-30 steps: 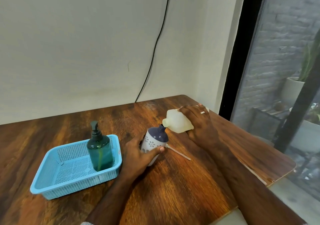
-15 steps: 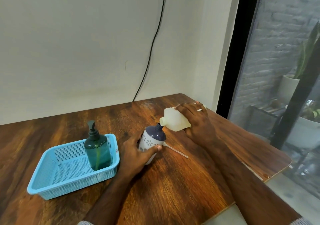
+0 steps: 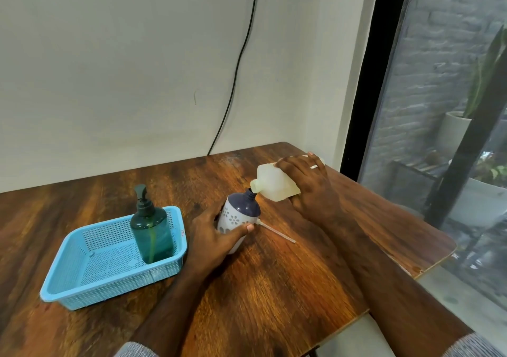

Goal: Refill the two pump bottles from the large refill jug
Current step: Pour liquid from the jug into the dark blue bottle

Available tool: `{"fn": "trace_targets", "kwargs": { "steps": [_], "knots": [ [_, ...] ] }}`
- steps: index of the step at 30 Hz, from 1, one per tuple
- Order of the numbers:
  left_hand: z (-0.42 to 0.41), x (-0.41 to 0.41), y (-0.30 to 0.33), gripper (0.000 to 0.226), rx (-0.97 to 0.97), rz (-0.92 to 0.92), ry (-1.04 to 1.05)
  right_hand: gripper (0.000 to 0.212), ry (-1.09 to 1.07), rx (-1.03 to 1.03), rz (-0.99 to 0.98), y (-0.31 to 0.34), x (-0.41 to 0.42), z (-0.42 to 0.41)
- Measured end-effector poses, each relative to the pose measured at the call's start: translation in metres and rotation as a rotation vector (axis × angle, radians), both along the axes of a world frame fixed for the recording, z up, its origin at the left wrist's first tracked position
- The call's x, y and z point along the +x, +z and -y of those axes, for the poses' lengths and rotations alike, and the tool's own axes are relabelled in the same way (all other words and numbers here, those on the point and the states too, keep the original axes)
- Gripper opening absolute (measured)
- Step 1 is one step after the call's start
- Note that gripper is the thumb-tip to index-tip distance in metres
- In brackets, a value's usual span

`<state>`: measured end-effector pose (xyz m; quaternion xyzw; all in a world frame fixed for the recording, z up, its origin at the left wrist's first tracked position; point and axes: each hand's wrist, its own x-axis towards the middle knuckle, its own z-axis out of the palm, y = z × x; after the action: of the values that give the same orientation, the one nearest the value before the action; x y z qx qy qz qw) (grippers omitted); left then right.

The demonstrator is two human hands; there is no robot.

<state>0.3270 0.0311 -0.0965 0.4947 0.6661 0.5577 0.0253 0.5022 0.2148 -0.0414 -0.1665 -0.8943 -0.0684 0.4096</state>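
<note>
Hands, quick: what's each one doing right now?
Left hand: grips the white floral pump bottle, pump off.
Right hand: holds the refill jug, tipped, spout at the bottle's neck.

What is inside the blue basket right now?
The green pump bottle stands upright in the blue basket, at its right end. The mesh floor shows bare elsewhere; the near wall hides a strip.

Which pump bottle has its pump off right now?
The white floral bottle with the navy top, gripped by the left hand on the table: its neck is open under the jug. The green bottle in the blue basket has its pump on.
</note>
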Motion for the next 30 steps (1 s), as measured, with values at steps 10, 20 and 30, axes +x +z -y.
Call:
{"fn": "trace_targets", "kwargs": {
  "steps": [10, 20, 30],
  "knots": [
    [-0.0004, -0.0013, -0.0011, 0.076, 0.009, 0.000, -0.005, 0.067, 0.010, 0.029, -0.026, 0.0001, 0.0012, 0.0028],
    [0.0024, 0.0017, 0.0024, 0.069, 0.028, -0.008, -0.027, 0.066, 0.009, 0.072, -0.015, 0.0012, 0.0044, 0.0023],
    [0.0020, 0.0001, 0.0022, 0.072, 0.043, -0.012, -0.037, 0.059, -0.004, 0.039, 0.025, 0.0020, 0.0033, 0.0015]
  ]
}}
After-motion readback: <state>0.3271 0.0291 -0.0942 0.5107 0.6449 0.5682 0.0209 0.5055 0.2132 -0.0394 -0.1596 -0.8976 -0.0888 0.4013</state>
